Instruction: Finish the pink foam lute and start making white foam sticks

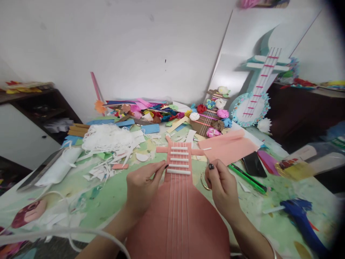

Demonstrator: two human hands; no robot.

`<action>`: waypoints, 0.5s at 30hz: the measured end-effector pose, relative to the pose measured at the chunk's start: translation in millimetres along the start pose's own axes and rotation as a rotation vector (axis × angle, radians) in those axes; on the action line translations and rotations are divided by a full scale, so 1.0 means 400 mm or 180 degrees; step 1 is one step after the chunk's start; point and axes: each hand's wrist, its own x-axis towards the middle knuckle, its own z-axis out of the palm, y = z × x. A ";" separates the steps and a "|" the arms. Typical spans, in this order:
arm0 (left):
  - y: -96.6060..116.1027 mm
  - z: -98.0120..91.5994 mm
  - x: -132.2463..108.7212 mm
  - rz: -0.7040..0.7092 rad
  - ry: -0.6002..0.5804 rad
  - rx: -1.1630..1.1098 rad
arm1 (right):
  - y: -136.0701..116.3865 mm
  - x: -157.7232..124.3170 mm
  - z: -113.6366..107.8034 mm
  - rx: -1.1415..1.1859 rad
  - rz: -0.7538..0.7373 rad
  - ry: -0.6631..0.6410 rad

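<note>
A salmon-pink foam lute shape [178,219] lies in front of me on the green table [107,201], its neck pointing away. White strings run up its body and several white strips [179,160] cross the neck. My left hand [142,187] rests at the neck's left edge, fingers pressed together at the end of the lowest strip. My right hand [221,187] is curled closed just right of the neck, and I cannot make out what its fingers pinch. A metal ring [204,180] shows under that hand.
White foam shreds [107,138] and coloured scraps [142,111] cover the far table. A pink sheet [228,147], a black phone [252,163], a green pen [246,178] and blue foam [302,216] lie right. Finished paper instruments [256,93] lean on the wall.
</note>
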 end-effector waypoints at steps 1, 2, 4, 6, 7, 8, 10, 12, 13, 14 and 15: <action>0.010 -0.007 -0.002 0.0138 0.0087 0.0037 | -0.013 -0.007 0.001 0.0076 -0.0095 -0.0146; 0.021 -0.014 -0.004 0.0229 0.0115 0.0003 | -0.026 -0.015 0.002 0.0164 -0.0201 -0.0322; 0.049 -0.028 -0.008 0.0343 0.0088 -0.0261 | -0.052 -0.030 0.008 0.0409 -0.0334 -0.0686; 0.078 -0.037 -0.014 0.0496 -0.0101 -0.0711 | -0.073 -0.040 0.014 0.0756 -0.0257 -0.1106; 0.090 -0.039 -0.017 0.0597 -0.0243 -0.0939 | -0.079 -0.042 0.017 0.0922 -0.0179 -0.1320; 0.099 -0.039 -0.020 0.0715 -0.0377 -0.1110 | -0.083 -0.043 0.018 0.1050 -0.0117 -0.1546; 0.111 -0.037 -0.027 0.0971 -0.0596 -0.1193 | -0.083 -0.039 0.019 0.1152 -0.0143 -0.2001; 0.113 -0.034 -0.032 0.1200 -0.0708 -0.1168 | -0.075 -0.032 0.018 0.1067 -0.0347 -0.2330; 0.113 -0.034 -0.033 0.1289 -0.0776 -0.1191 | -0.070 -0.029 0.017 0.1005 -0.0432 -0.2410; 0.113 -0.034 -0.033 0.1354 -0.0866 -0.1239 | -0.064 -0.026 0.016 0.0949 -0.0471 -0.2414; 0.114 -0.036 -0.031 0.1397 -0.0941 -0.1307 | -0.059 -0.025 0.014 0.0894 -0.0453 -0.2361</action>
